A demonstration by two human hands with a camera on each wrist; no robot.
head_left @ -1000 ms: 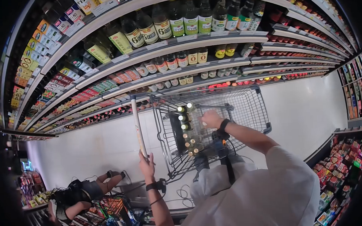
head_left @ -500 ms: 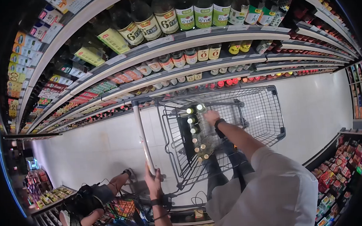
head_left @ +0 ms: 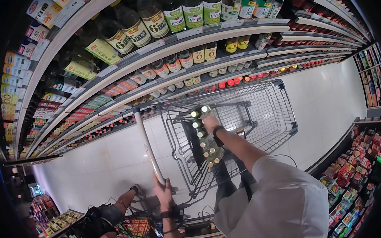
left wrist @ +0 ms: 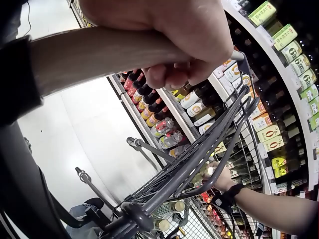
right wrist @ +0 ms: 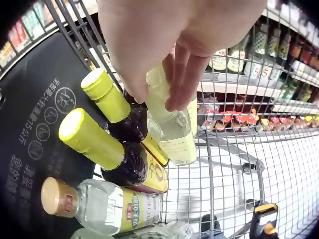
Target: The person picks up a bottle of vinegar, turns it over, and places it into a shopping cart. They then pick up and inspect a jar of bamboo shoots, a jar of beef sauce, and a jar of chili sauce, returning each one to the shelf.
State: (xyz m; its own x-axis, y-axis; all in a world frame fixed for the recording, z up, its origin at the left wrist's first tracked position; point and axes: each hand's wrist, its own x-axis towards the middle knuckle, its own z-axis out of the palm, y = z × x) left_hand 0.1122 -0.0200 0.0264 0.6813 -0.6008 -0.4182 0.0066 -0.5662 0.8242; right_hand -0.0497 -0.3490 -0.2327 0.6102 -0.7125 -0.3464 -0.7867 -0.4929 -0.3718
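Observation:
My left hand (head_left: 163, 194) grips the pale handle (head_left: 147, 150) of a metal shopping cart (head_left: 186, 159); in the left wrist view its fingers wrap the bar. Inside the cart, my right hand (right wrist: 174, 45) holds a clear glass bottle (right wrist: 172, 137) by its neck, thumb on one side and fingers on the other. This bottle stands slightly tilted at the end of a row. Beside it are two dark bottles with yellow caps (right wrist: 115, 154) and a clear bottle with a tan cap (right wrist: 102, 205). Several more tan-capped bottles (head_left: 211, 154) stand nearer my body.
A black printed panel (right wrist: 40, 124) backs the bottles at the cart's handle end. Shelves of bottles (head_left: 194, 12) run along the far side of the aisle. Another person (head_left: 103, 220) is at the lower left, and packaged goods (head_left: 354, 175) fill a display at right.
My right hand has moved left within the cart, closer to the bottle row. My left hand stays at the handle, its fingers now closer around it. The head view has shifted.

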